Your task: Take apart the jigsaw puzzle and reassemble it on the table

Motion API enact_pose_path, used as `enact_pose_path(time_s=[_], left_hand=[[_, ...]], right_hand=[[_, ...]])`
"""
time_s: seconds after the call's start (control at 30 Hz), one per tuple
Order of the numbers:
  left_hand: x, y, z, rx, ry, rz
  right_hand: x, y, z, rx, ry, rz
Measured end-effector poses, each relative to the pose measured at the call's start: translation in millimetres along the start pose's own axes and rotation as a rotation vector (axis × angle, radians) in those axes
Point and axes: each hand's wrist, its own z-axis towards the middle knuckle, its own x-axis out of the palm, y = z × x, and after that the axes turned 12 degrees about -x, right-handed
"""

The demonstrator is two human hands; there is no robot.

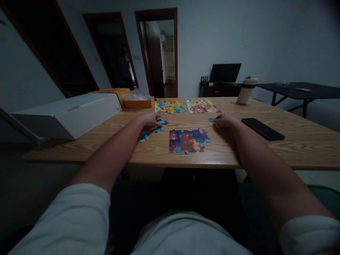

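A partly joined jigsaw puzzle (pixel 183 141) lies on the table in front of me, dark blue, brown and red, with an uneven right edge. Over a loose pile of blue puzzle pieces (pixel 144 136) to its left is my left hand (pixel 151 119), its fingers curled and pinched at a piece (pixel 162 122). Beyond the puzzle's right side, my right hand (pixel 224 121) is closed, with a small blue puzzle piece (pixel 211 120) at its fingertips. My left forearm hides some of the loose pieces.
Two bright finished puzzles (pixel 170 106) (pixel 203 106) lie farther back on the wooden table (pixel 223 156). A white box (pixel 87 109) and an orange box lid (pixel 139 103) with clear plastic stand left. On the right are a black phone (pixel 262 129) and a cream cup (pixel 247 91).
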Motion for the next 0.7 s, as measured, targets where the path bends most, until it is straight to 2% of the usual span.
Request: enact_pose_path(time_s=[0.07,0.17,0.27,0.33,0.37,0.4,0.53,0.7], left_hand=[[6.9,-4.1,1.8,0.020,0.006,-0.048],[12.4,-2.6,-4.1,0.084,-0.076,-0.224],[12.4,5.6,-9.6,0.120,-0.271,-0.350],[11.4,14.5,-8.4,0.074,-0.403,-0.341],[11.1,19.7,-6.6,0.030,-0.430,-0.318],[11.3,25.0,-4.5,-0.018,-0.423,-0.287],[15.0,40.5,1.1,-0.155,-0.242,-0.172],[17.0,35.8,-1.5,-0.187,-0.221,-0.104]], right_hand=[[-1.6,2.7,-1.4,-0.009,0.008,-0.020],[-2.7,4.5,-0.9,-0.011,0.019,-0.037],[-0.4,1.7,3.0,0.001,0.014,-0.025],[1.9,-0.9,5.6,0.004,0.010,-0.021],[2.7,-1.8,6.4,0.007,0.011,-0.020],[3.1,-2.3,6.7,0.009,0.013,-0.018],[1.5,-0.4,4.0,-0.002,0.013,-0.025],[-1.1,2.7,-0.1,0.001,-0.002,-0.041]])
